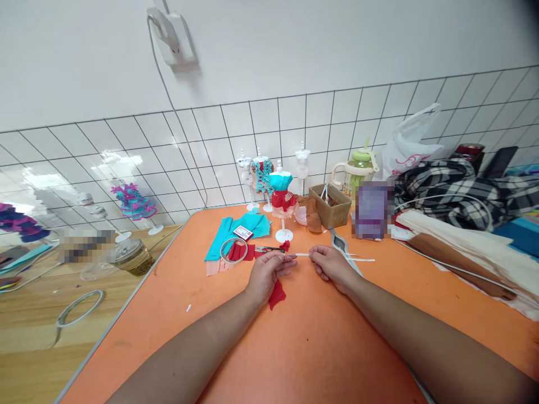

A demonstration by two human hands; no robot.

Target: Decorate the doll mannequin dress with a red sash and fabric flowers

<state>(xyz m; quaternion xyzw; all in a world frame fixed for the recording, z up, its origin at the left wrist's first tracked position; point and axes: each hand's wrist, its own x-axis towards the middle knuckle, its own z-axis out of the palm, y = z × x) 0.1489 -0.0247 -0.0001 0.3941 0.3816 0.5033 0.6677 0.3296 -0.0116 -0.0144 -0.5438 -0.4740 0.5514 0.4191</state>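
Between my two hands a thin white strip is stretched level over the orange table. My left hand pinches its left end with the fingertips. My right hand pinches it further along, and a loose white tail sticks out to the right. Under my left hand lies a red fabric scrap. Just beyond it are black-handled thread snips. A small dress form in a turquoise top and red skirt stands straight ahead on a white base.
Left of the snips, a ring-shaped roll rests on turquoise fabric. A cardboard box and a lidded green cup stand at the back. Folded fabrics pile up on the right. A grey strap lies behind my right hand.
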